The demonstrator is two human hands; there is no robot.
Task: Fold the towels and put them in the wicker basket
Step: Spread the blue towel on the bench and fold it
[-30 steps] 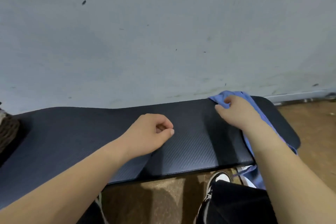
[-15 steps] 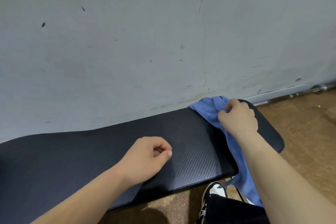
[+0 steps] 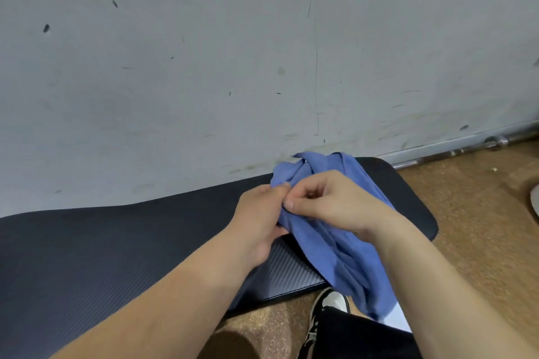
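Note:
A crumpled blue towel (image 3: 344, 253) lies over the right end of a black padded bench (image 3: 116, 248) and hangs off its front edge. My left hand (image 3: 259, 221) pinches the towel's edge near the bunched top. Right beside it, my right hand (image 3: 335, 201) grips the same bunch of cloth from above, fingers curled. The two hands nearly touch. No wicker basket is in view.
A scuffed grey wall (image 3: 233, 67) rises directly behind the bench. Brown floor (image 3: 481, 227) lies to the right, with a metal bar (image 3: 466, 148) along the wall's foot. My shoe (image 3: 326, 309) and dark trouser leg (image 3: 358, 335) show below the bench's front edge.
My left hand has moved right from the middle of the bench and taken hold of the towel beside my right hand. The towel is pulled further onto the bench and bunched up. The view shifted right.

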